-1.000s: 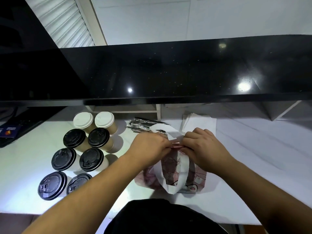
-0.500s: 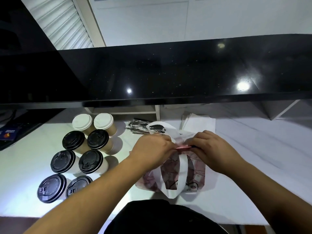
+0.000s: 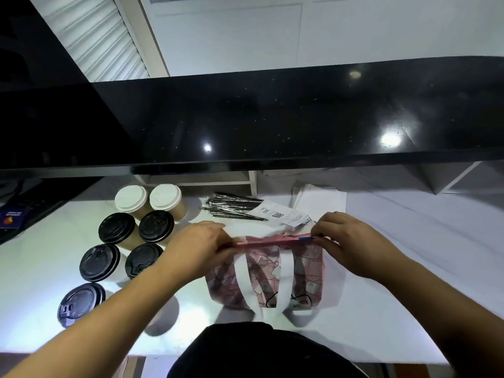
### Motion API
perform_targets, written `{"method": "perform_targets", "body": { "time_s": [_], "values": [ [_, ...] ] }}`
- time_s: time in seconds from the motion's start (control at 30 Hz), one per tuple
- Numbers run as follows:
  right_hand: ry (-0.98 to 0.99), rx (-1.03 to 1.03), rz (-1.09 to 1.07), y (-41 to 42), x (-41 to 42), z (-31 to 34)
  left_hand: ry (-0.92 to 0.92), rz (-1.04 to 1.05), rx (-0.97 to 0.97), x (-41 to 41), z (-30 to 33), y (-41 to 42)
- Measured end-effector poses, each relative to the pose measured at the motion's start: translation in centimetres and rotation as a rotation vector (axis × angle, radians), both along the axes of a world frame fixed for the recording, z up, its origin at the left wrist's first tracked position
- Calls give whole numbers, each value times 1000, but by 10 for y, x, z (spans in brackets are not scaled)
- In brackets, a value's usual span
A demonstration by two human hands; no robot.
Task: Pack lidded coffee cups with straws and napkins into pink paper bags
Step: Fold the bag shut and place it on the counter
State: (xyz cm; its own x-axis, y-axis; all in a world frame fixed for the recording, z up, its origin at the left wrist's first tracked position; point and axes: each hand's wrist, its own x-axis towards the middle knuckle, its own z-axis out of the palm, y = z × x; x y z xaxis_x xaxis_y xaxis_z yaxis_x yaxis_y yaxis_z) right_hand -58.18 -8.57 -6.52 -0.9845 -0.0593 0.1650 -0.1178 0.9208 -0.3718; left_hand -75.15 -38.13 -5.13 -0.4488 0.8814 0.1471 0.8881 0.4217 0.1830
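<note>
Pink and patterned, the paper bag (image 3: 283,274) stands at the near middle of the white counter (image 3: 409,268), close to its front edge at 6 o'clock from the picture's centre. We pinch its folded top rim from both ends: our left hand (image 3: 199,249) clamps the left end with curled fingers, and our right hand (image 3: 351,241) nips the right end between thumb and fingertips, where a small blue mark shows on the fold. The rim runs flat and nearly level between the two hands. A broad white handle loop (image 3: 261,285) hangs down the bag's front face, over a design of pale tiles and dark line drawing.

At 9 o'clock from the bag we see the coffee cups (image 3: 131,241) in two columns, two with white lids at the back and the rest with black lids, the nearest partly hidden by our left forearm. At 11 o'clock lies a bundle of wrapped black straws (image 3: 234,207); a printed receipt (image 3: 281,215) lies just behind the rim, and white napkins (image 3: 319,200) sit at 1 o'clock. A glossy black shelf (image 3: 272,118) overhangs the back of the counter. Open room lies to the right of the bag, at 3 o'clock, where the counter is bare white.
</note>
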Motion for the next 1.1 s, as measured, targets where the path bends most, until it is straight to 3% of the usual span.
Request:
{"method": "perform_targets", "body": {
  "time_s": [0.23, 0.57, 0.7, 0.9, 1.0, 1.1],
  "values": [
    [-31, -59, -34, 3, 9, 1, -161, 48, -37, -18, 1, -23],
    [-20, -17, -93, -2, 13, 6, -200, 32, -47, -24, 0, -33],
    [78, 175, -118, -18, 15, 6, -145, 40, 16, -18, -7, -37],
    [57, 383, -19, -53, -1, 6, -49, -64, -76, 2, -11, -11],
    [100, 349, 14, -56, -7, 14, -149, -79, 27, 5, -10, -3],
    [2, 226, -2, -59, -14, 27, -327, -10, 150, 4, -8, 1]
  ]
}}
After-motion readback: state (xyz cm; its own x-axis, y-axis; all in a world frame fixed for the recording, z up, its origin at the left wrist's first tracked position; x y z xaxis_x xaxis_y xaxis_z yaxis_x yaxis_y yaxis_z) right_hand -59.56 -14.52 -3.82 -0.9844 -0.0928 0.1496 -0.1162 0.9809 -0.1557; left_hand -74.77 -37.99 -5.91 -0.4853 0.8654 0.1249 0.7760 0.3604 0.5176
